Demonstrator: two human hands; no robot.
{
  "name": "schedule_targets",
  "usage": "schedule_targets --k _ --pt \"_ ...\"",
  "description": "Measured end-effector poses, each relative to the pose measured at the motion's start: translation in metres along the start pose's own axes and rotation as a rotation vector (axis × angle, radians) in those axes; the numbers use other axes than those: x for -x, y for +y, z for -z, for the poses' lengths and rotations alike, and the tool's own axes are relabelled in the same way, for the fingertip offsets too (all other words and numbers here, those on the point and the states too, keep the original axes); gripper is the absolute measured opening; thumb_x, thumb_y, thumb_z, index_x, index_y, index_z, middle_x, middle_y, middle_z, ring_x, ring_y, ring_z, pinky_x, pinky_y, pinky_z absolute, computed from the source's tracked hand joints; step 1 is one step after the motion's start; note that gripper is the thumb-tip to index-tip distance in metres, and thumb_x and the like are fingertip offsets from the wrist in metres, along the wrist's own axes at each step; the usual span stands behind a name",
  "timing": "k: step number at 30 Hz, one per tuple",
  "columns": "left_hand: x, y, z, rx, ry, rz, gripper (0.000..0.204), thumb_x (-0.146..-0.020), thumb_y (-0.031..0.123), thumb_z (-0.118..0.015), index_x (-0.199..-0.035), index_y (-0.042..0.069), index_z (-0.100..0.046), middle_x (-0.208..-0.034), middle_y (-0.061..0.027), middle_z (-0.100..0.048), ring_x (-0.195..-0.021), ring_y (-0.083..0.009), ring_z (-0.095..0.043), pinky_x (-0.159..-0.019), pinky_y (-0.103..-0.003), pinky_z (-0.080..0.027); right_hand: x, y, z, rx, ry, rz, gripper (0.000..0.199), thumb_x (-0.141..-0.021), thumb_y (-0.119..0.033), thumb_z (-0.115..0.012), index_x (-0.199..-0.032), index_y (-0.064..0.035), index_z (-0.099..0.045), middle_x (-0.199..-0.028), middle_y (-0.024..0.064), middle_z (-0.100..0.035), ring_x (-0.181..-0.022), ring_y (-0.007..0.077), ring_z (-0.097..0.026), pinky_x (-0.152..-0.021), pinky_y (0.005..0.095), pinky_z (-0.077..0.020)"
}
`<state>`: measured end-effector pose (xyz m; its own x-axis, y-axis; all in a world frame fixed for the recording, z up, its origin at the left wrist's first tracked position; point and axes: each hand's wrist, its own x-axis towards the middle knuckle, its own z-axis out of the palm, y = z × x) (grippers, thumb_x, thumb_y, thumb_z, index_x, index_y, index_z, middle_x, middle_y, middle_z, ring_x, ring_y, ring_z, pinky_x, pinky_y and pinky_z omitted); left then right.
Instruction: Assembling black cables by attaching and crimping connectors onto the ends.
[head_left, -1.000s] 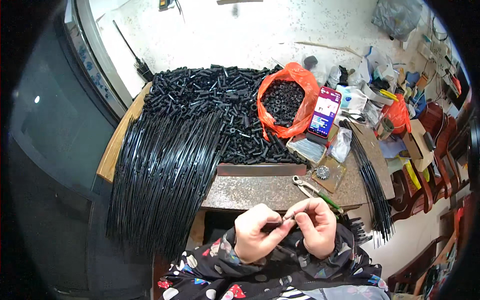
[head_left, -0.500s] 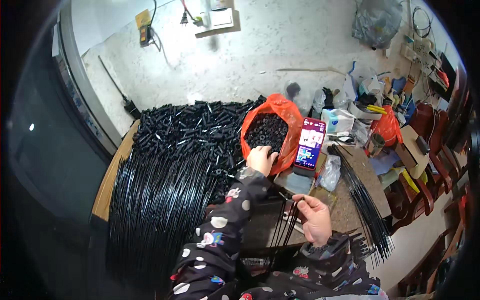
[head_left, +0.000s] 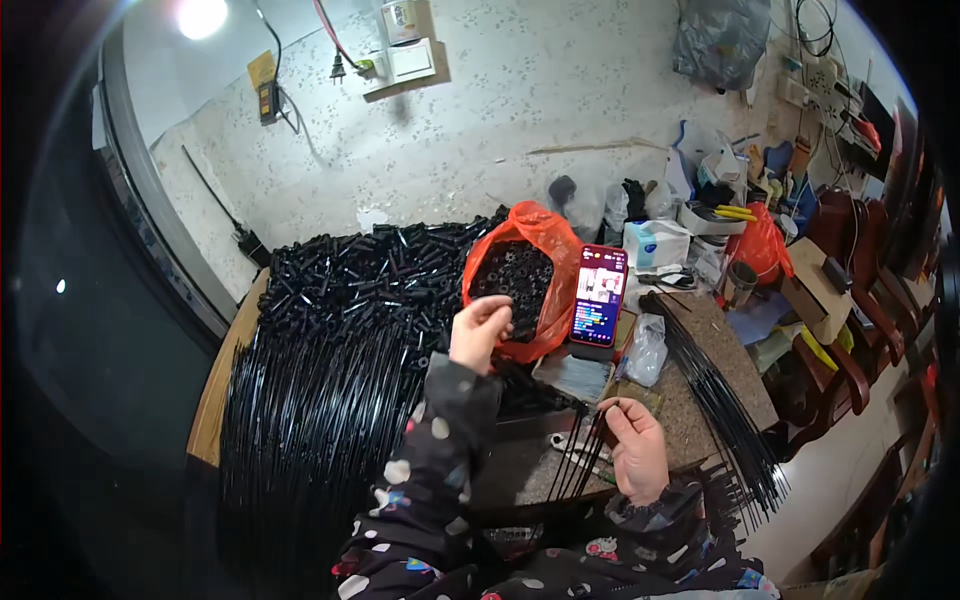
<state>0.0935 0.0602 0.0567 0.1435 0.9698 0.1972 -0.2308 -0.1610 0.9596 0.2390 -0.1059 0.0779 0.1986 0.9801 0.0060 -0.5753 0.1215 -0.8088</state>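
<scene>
My left hand is over the near left rim of an orange plastic bag. Its thumb and fingers are pinched together, and what they hold, if anything, is too small to make out. Inside the bag lie many small black rings. My right hand is closed on the upper ends of several thin black rods, which hang down at a slant over the table's front edge. Pliers with pale handles lie partly behind these rods.
Short black tubes are heaped at the left, with long black rods before them. A lit phone stands beside the bag, near a clear plastic bag. Another rod bundle lies at the right. Wooden chairs stand beyond.
My left hand has come back from inside the bag's near edge, lifting toward me and left with fingers pinched. The right hand still holds the rods. The whole view has shifted slightly.
</scene>
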Motion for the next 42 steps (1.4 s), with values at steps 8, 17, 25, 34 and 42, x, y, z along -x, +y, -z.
schedule_targets --k 8,17,25,34,42 --pt "0.145 0.029 0.004 0.787 -0.377 0.179 0.018 -0.067 0.002 -0.052 -0.085 0.003 -0.051 -0.090 -0.0145 -0.049 -0.069 -0.0148 -0.049 -0.060 -0.023 -0.040 0.049 0.022 -0.032 0.043 -0.333 -0.071 0.009 -0.073 -0.006 -0.046 -0.080 -0.0004 -0.046 -0.073 0.0024 -0.049 -0.067 0.0076 -0.045 -0.064 0.0190 -0.0356" --pt "0.207 0.072 0.030 0.611 -0.456 0.037 0.013 -0.065 0.004 -0.053 -0.077 -0.001 -0.053 -0.090 -0.0161 -0.045 -0.082 -0.0222 -0.047 -0.073 -0.032 -0.038 0.106 0.033 -0.062 0.012 -0.389 -0.046 0.012 -0.070 -0.002 -0.049 -0.082 0.0004 -0.046 -0.073 0.0038 -0.050 -0.065 0.0088 -0.047 -0.060 0.0197 -0.0381" --pt "0.213 0.064 0.038 0.585 -0.538 -0.007 0.012 -0.066 0.005 -0.052 -0.075 -0.003 -0.052 -0.081 -0.0146 -0.045 -0.074 -0.0201 -0.048 -0.056 -0.027 -0.046 0.107 0.046 -0.050 0.009 -0.420 -0.108 0.015 -0.068 -0.001 -0.051 -0.081 -0.0010 -0.043 -0.074 0.0043 -0.049 -0.065 0.0095 -0.047 -0.060 0.0194 -0.0385" --pt "0.214 0.064 0.024 0.294 -0.419 -0.199 0.015 -0.066 0.006 -0.051 -0.079 0.001 -0.054 -0.093 -0.0097 -0.041 -0.087 -0.0185 -0.040 -0.073 -0.029 -0.034 0.087 0.017 -0.043 0.114 -0.678 -0.278 0.021 -0.071 -0.006 -0.048 -0.090 0.0012 -0.045 -0.079 0.0060 -0.050 -0.071 0.0126 -0.049 -0.065 0.0247 -0.0406" --pt "0.227 0.051 -0.009 -0.477 0.366 -0.569 0.016 -0.054 -0.001 -0.060 -0.066 0.001 -0.052 -0.070 -0.0076 -0.043 -0.063 -0.0174 -0.043 -0.055 -0.023 -0.036 0.084 0.033 -0.042 0.187 -0.365 -0.005 0.019 -0.070 -0.005 -0.051 -0.088 0.0006 -0.046 -0.077 0.0042 -0.051 -0.068 0.0086 -0.049 -0.062 0.0204 -0.0402"
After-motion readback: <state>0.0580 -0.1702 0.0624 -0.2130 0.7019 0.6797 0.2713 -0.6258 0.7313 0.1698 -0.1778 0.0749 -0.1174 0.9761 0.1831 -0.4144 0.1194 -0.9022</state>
